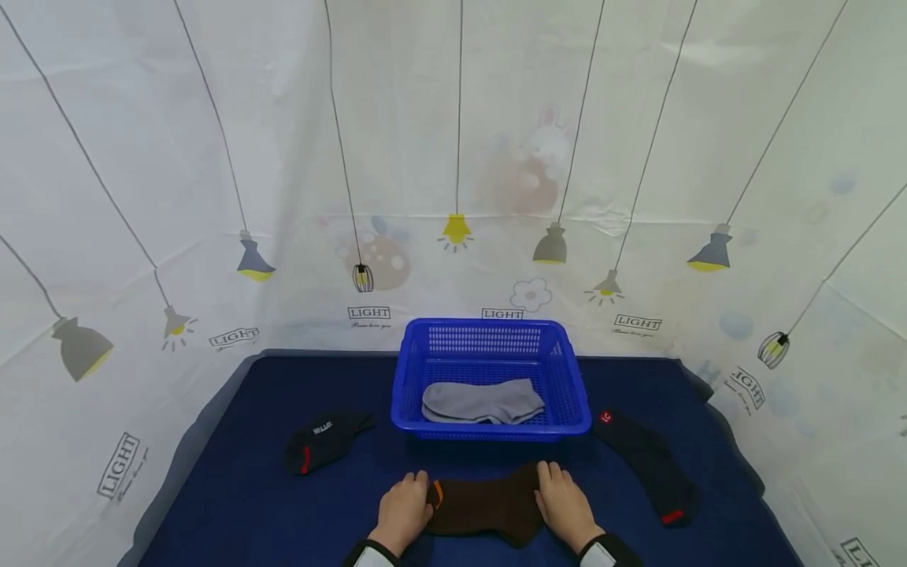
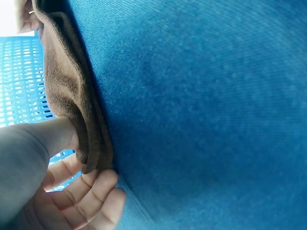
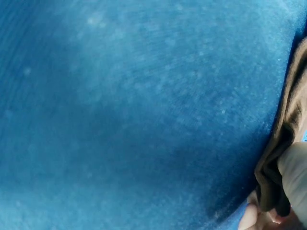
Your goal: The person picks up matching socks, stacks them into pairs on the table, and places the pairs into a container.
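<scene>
Fingers (image 2: 98,191), left and right, pinch a brown sock (image 1: 485,505), cloth (image 1: 241,512) separating it from the basket edge (image 1: 489,431).

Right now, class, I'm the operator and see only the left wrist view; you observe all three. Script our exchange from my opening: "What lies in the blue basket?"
Observer: Light grey socks lie in the blue basket.
Operator: Does the brown sock carry a coloured mark that I can't see?
Observer: Yes, the head view shows an orange mark on it, near the left hand.
Operator: Anything beyond the right hand?
Observer: To its right lies a dark sock with a red mark at each end.
</scene>
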{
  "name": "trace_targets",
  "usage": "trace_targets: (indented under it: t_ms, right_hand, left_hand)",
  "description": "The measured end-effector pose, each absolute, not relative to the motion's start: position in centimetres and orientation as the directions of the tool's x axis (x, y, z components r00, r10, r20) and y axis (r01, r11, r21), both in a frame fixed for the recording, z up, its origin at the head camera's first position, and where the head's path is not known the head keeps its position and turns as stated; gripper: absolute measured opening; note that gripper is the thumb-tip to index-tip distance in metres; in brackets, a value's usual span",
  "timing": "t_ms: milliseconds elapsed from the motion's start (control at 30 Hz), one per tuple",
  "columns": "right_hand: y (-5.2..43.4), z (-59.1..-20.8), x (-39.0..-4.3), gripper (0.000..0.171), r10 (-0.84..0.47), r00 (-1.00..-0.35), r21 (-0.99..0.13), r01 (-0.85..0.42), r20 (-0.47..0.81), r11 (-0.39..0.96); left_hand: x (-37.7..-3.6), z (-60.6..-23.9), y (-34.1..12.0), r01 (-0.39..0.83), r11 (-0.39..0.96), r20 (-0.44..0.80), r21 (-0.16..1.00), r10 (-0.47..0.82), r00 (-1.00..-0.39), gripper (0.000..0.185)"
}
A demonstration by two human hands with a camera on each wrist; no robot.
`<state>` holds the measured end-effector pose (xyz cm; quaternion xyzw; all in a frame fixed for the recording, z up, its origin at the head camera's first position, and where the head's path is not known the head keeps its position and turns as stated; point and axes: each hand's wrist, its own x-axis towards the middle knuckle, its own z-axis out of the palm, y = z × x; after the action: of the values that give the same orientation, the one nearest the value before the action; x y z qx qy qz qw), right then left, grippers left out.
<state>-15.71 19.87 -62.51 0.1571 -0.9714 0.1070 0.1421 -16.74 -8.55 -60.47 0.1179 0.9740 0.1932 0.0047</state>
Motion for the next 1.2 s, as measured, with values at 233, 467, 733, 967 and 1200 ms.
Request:
trace_targets:
  t_ms: [233, 467, 733, 967, 1200]
  right_hand:
    - [19.7, -62.5, -15.7, 0.038, -0.274, -0.922, -0.184, -0.330, 0.274, 0.926]
    - [20.1, -62.1, -15.7, 0.036, -0.272, -0.909, -0.212, -0.347, 0.315, 0.914]
    - [20.6, -60.9, -15.6, 0.030, -0.251, -0.915, -0.229, -0.330, 0.315, 0.916]
    - [20.9, -59.8, -15.3, 0.029, -0.219, -0.888, -0.246, -0.336, 0.404, 0.909]
    - [21.5, -59.5, -15.3, 0.032, -0.201, -0.845, -0.239, -0.356, 0.496, 0.903]
  left_hand:
    - [-17.0, -60.1, -8.5, 0.231, 0.900, 0.018, 0.371, 0.241, -0.970, 0.025]
    - [-17.5, -60.2, -8.8, 0.287, 0.890, 0.037, 0.354, 0.294, -0.955, 0.023]
    - [-17.7, -59.9, -9.2, 0.330, 0.859, 0.134, 0.390, 0.302, -0.944, 0.024]
    - [-17.8, -58.8, -9.2, 0.368, 0.835, 0.202, 0.408, 0.311, -0.929, 0.027]
    - [-17.3, -58.0, -9.2, 0.401, 0.822, 0.273, 0.404, 0.310, -0.911, 0.029]
